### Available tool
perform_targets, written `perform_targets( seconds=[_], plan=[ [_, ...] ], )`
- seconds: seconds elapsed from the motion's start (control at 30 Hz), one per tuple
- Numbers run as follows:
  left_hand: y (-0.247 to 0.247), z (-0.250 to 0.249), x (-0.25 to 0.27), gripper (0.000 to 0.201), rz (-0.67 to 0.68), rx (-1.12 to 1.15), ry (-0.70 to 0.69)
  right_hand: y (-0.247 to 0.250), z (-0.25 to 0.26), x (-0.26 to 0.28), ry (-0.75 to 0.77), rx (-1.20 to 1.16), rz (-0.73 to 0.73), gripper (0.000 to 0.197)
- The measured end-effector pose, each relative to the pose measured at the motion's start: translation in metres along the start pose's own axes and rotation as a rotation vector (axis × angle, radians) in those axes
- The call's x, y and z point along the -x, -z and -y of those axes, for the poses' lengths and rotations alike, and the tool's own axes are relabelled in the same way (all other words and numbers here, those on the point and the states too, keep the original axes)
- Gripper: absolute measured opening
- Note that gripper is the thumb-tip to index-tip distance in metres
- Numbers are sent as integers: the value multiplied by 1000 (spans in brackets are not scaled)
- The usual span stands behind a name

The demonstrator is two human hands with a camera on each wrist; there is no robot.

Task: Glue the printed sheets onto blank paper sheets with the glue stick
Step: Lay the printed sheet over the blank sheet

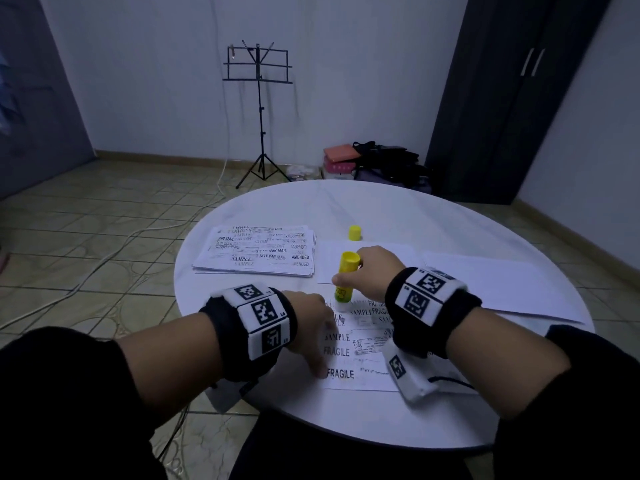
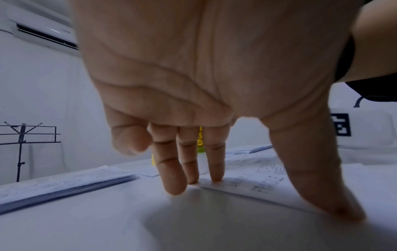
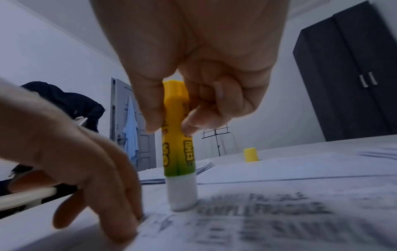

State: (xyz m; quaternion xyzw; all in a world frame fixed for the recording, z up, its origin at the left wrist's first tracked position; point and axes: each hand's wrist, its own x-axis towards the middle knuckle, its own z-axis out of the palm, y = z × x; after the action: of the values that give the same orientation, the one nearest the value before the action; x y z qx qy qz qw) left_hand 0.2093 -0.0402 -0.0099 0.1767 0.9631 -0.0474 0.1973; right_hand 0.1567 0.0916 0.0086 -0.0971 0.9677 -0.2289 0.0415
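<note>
A printed sheet [image 1: 360,344] with words such as FRAGILE and SAMPLE lies near the front of the round white table [image 1: 381,209]. My left hand [image 1: 313,327] presses its left edge flat with straight fingers [image 2: 216,169]. My right hand [image 1: 367,271] grips a yellow glue stick [image 1: 346,278] upright, its white tip [image 3: 182,195] down on the sheet's far part. The stick's yellow cap [image 1: 355,233] stands alone farther back. Blank sheets [image 1: 485,282] lie behind and to the right of the printed sheet.
A stack of printed sheets [image 1: 259,252] sits at the table's left. A white tagged device [image 1: 408,375] with a black cord rests on the near right of the sheet. A music stand [image 1: 259,109], bags and a dark wardrobe [image 1: 502,98] stand beyond the table.
</note>
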Motion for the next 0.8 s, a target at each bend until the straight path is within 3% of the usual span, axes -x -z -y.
perform_targets(
  seconds=[0.4,0.5,0.63,0.8],
  plan=[
    [-2,1,-8,81,-10,-33,34,51,-91,35,-252,-20,-98,33],
    [-2,3,-8,84,26,-5,101,56,-95,41,-277,38,-111,34],
    [0,3,-3,104,39,54,205,51,-74,46,-179,-55,-127,27],
    [-1,2,5,126,15,109,235,24,-21,50,48,-115,-27,26]
  ],
)
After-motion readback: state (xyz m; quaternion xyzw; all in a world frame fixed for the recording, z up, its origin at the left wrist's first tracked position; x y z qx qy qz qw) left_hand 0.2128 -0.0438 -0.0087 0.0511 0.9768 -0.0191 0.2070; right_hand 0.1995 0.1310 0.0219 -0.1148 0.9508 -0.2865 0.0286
